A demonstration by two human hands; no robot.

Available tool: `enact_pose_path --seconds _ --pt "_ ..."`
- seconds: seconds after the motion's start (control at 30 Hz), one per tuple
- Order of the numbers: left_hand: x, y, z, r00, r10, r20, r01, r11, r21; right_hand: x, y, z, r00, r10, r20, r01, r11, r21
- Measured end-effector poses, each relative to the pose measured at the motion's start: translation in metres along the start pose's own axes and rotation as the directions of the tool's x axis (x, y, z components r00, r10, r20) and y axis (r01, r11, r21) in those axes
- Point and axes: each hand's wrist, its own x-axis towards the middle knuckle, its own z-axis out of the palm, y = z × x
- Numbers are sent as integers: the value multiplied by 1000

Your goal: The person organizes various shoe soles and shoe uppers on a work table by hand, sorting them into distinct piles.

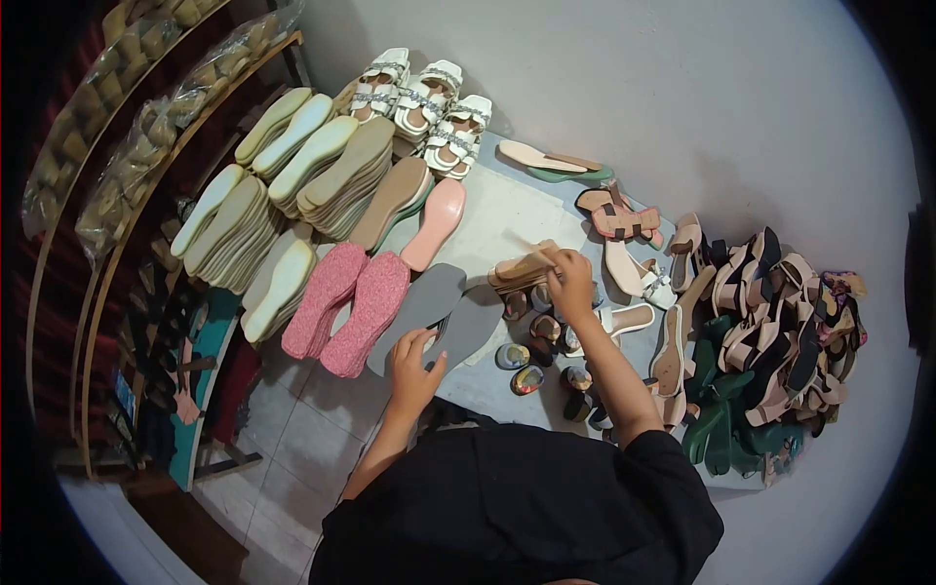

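Note:
My left hand point(413, 372) rests on the near end of a grey shoe sole point(432, 292), its thumb and fingers apart. Beside it lies a second grey sole point(475, 327), with a narrow dark gap between the two. My right hand point(572, 283) is closed at the fingertips on a thin pale strip point(529, 242), which is smeared by motion. Just under that hand is a small stack of tan sole-shaped pieces point(514, 274). Several small round containers point(527, 379) stand close to my right forearm.
Pink textured soles point(366, 312), a smooth pink insole point(435, 224) and piled beige soles point(348, 175) fill the left side. White sandals point(426, 97) stand behind them. A heap of wedge shoes point(770, 322) covers the right end. Shelving point(166, 156) rises at far left.

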Motion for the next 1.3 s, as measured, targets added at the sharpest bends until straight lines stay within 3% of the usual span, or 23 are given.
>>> enact_pose_path --seconds 0.07,0.2,0.23,0.33,0.47,0.6,0.7,0.8,0.9,1.03,1.3 --pt "0 -5 0 999 44 13 -45 996 78 0 -10 1 962 272 26 -260 883 390" --pt "23 -30 16 979 205 17 -200 933 298 -23 -50 1 912 386 -136 -177 671 720" --pt "31 -31 19 977 209 51 -214 928 304 -30 -52 -1 919 370 -134 -203 737 645" --pt "48 -38 29 968 215 131 -247 911 331 -41 -67 -13 841 541 16 -295 433 852" --pt "53 -49 35 961 208 182 -261 901 346 -70 -46 8 725 535 433 -607 198 770" --pt "50 -51 36 960 230 159 -276 874 399 -106 -52 45 645 538 543 -742 269 614" --pt "48 -50 34 956 270 117 -294 866 404 -118 -59 71 628 529 570 -754 233 615" --pt "42 -43 23 971 227 76 -239 931 274 -117 -68 83 574 562 595 -796 212 567" --pt "24 -22 6 960 134 245 -147 988 35 -122 -61 97 604 553 574 -773 233 590" --pt "-4 -21 3 925 154 346 -200 975 101 -117 -61 92 629 521 578 -777 388 496" --pt "-10 -31 5 870 78 487 -176 972 158 -122 -59 95 618 504 603 -784 442 435"
